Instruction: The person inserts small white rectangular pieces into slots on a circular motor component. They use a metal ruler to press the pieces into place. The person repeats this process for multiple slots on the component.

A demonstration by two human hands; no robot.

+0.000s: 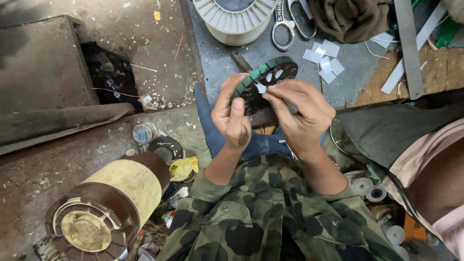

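Dark slotted stator disc with green insulation strips [265, 79] held on edge above the lap, gripped at its rim by the left hand [232, 113], a white paper slip [261, 88] pinched against it by the right hand [299, 111], scissors [290, 21] and cut paper pieces [325, 58] lying well apart on the grey mat [217, 67] beyond

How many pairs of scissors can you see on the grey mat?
1. The steel scissors with looped handles lie at the top of the grey mat, right of the ribbed white spool, beyond both hands. More could be hidden under the brown cloth.
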